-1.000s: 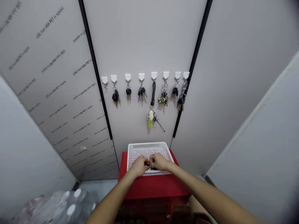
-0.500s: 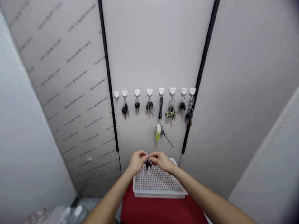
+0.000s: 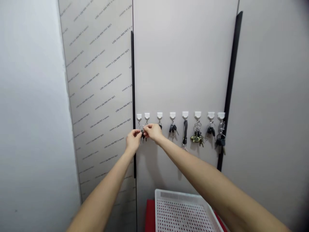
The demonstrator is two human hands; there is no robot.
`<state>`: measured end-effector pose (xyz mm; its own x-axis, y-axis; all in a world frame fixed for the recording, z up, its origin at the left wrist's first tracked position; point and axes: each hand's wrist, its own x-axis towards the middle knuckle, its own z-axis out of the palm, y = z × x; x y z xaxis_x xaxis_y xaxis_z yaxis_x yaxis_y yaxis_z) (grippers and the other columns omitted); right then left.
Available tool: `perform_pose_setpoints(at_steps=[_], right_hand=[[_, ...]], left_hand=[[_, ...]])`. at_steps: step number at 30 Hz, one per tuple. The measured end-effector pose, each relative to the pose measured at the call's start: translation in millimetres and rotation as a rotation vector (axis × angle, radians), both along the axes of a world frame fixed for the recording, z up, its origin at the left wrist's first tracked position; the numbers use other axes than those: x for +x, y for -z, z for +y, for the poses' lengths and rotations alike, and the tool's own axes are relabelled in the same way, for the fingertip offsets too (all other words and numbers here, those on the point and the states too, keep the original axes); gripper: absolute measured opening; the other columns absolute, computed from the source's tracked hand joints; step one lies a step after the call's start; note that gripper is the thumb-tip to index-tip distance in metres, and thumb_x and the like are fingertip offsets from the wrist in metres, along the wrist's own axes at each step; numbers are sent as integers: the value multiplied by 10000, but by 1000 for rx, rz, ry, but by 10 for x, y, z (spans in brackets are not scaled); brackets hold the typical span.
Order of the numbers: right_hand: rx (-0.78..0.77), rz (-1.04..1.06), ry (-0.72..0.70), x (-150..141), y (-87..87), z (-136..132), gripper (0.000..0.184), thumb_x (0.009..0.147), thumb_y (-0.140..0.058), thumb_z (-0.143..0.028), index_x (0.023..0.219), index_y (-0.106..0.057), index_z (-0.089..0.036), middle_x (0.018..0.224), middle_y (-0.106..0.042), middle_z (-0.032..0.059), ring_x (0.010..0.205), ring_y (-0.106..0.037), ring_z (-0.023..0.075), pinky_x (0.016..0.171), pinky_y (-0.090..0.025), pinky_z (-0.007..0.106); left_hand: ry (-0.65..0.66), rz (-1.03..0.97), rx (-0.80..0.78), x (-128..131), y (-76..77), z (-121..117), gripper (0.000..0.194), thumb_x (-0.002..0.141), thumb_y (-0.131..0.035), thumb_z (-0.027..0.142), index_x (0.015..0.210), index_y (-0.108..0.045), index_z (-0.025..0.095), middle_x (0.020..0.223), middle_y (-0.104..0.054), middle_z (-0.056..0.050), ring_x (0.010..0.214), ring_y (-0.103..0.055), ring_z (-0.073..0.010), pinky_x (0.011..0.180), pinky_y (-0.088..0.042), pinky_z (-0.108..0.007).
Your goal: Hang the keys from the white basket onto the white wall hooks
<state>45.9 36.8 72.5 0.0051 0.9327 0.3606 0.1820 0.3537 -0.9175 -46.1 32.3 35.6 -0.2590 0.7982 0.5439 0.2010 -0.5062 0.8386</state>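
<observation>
My left hand (image 3: pixel 133 140) and my right hand (image 3: pixel 154 131) are raised to the panel, pinching a bunch of keys (image 3: pixel 142 136) between them. Its metal ring stands up just under the leftmost white hook (image 3: pixel 139 117); I cannot tell whether the two touch. Dark key heads and thin blades hang below my fingertips. Close beside is the second hook (image 3: pixel 147 115), whose keys are mostly covered by my right hand. Behind that hand a further key set (image 3: pixel 160 126) shows only in part.
More hooks run rightward, bearing a black key bunch (image 3: pixel 172 128), a black strap (image 3: pixel 185 132), keys with a brassy oval tag (image 3: pixel 196 138) and other bunches. A white perforated basket (image 3: pixel 178 194) rests on a red surface (image 3: pixel 150 215) below. Black strips (image 3: pixel 133 103) edge the panel.
Both hands have risen with the bunch of keys, from above the basket up to the leftmost hook. The view has tilted upward and shifted left.
</observation>
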Motion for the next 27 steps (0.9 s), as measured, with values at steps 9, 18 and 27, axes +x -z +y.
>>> perform_pose_setpoints(at_steps=[9, 18, 27], right_hand=[[35, -273, 206, -253, -194, 320, 100, 632, -464, -142, 683, -548, -120, 509, -543, 22, 476, -514, 87, 461, -406, 190], [309, -592, 213, 31, 137, -28, 292, 628, -415, -147, 905, -505, -149, 647, -565, 20, 603, -504, 97, 616, -370, 200], [-527, -910, -286, 1245, 1559, -695, 559, 532, -452, -105, 1083, -369, -142, 461, -418, -64, 331, -345, 43, 355, -313, 172]], left_hand=[[-197, 46, -99, -105, -188, 455, 131, 591, -482, 221, 669, -551, 141, 633, -570, -24, 574, -496, -98, 566, -377, -224], [-131, 22, -134, -156, 280, 309, 287, 552, -506, 153, 838, -485, 156, 641, -542, 10, 563, -491, -73, 554, -374, -196], [313, 104, -482, 388, 1462, -385, 511, 537, -422, 49, 1043, -361, 95, 437, -356, 96, 391, -334, -28, 429, -288, -152]])
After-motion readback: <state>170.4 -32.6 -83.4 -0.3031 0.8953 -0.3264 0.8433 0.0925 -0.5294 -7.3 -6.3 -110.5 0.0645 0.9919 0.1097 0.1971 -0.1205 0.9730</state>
